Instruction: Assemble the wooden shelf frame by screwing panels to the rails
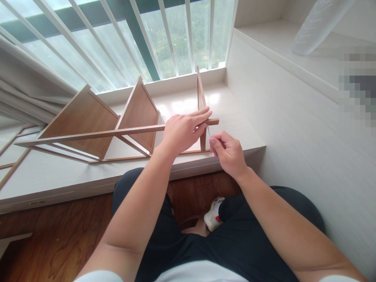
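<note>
Wooden frame set lengthwise on the window ledge, its lower rail close along the front edge; three panels visible. Right-end panel stands nearest the ledge's right edge, short of the right rear corner. Left hand: fingers nearly straight, laid over the upper rail near its right end, thumb toward the near side; whether this grip squeezes the wood, cannot tell. Right hand: grip closed, thumb against curled fingers, on a thin metal tool; tool tip meets the rail end beside the left fingertips, exact seat hidden. Surroundings: gray curtain past the frame's left part, barred window along the rear edge, wood floor below the front edge.
</note>
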{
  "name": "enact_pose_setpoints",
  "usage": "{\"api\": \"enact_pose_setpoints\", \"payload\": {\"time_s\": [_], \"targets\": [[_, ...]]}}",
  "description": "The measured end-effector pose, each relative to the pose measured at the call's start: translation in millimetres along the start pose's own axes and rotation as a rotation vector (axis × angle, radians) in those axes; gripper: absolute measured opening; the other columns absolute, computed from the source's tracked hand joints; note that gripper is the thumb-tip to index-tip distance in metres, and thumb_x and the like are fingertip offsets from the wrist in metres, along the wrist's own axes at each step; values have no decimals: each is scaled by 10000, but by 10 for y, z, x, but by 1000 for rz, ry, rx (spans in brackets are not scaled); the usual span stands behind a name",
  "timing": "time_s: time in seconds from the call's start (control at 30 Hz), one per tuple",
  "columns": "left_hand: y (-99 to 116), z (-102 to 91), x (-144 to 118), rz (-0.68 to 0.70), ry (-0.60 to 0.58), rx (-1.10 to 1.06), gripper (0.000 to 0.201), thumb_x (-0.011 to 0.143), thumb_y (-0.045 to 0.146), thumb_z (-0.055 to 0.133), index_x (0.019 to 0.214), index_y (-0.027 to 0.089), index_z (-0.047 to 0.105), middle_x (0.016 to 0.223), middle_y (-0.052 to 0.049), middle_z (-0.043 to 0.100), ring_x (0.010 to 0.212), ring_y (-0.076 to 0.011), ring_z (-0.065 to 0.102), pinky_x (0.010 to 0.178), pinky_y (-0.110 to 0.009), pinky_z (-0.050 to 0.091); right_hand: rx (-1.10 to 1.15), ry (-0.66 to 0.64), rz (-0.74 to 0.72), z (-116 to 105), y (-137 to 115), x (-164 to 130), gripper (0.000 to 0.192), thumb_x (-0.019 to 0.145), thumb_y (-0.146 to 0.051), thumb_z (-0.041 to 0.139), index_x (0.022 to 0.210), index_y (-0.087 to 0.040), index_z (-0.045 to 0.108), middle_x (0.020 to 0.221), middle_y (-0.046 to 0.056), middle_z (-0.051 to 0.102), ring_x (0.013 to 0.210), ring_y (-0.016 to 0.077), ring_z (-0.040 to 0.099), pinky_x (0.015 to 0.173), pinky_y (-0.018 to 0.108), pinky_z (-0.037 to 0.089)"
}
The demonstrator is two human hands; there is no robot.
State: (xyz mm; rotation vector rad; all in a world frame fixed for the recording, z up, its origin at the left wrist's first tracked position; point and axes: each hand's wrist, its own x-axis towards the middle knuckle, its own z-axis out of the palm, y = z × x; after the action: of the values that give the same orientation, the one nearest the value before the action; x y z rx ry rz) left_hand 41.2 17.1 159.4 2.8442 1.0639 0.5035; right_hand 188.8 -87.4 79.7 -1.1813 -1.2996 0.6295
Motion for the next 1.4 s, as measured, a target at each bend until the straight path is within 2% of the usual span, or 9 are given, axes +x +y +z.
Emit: {"api": "enact_pose_setpoints", "payload": {"time_s": [0.23, 0.9, 1.1, 1.2, 1.4], "targets": [[-13, 12, 4, 26, 22, -20, 461, 1037, 255, 516, 1423, 481, 626, 1495, 115, 560, 1196, -267, 692, 948, -384, 555, -31, 0, -17, -8, -2, 3, 325, 1034, -489, 553, 839, -231, 590, 645, -18, 569, 570, 141, 502, 603, 276, 403], [1, -11, 3, 8, -17, 4, 429, 1056, 294, 510, 1452, 418, 618, 1519, 87, 542, 1203, -264, 687, 986, -372, 533, -155, 36, -63, -46, 65, 0, 312, 1035, -464, 559, 850, -215, 587, 618, -32, 558, 540, 122, 492, 581, 262, 381], [-24, 10, 4, 34, 9, 1, 426, 1060, 292, 505, 1449, 423, 618, 1514, 93, 547, 1197, -265, 691, 963, -375, 544, -182, 47, -82, -55, 54, 9, 314, 1038, -461, 551, 844, -215, 579, 613, -35, 558, 528, 120, 496, 576, 256, 389], [-32, 21, 0, 20, 6, 11, 429, 1059, 306, 509, 1458, 433, 606, 1514, 94, 547, 1189, -272, 695, 968, -392, 546, -236, 58, -142, -52, 47, 25, 292, 1042, -433, 551, 854, -213, 590, 619, -34, 563, 534, 118, 503, 577, 249, 391], [-46, 33, -1, 46, 39, 6, 422, 1051, 279, 517, 1432, 415, 633, 1493, 101, 566, 1116, -261, 726, 920, -398, 565, -451, 82, -358, -46, 53, 96, 242, 1042, -362, 565, 867, -205, 623, 688, -4, 626, 578, 118, 514, 594, 248, 389]]}}
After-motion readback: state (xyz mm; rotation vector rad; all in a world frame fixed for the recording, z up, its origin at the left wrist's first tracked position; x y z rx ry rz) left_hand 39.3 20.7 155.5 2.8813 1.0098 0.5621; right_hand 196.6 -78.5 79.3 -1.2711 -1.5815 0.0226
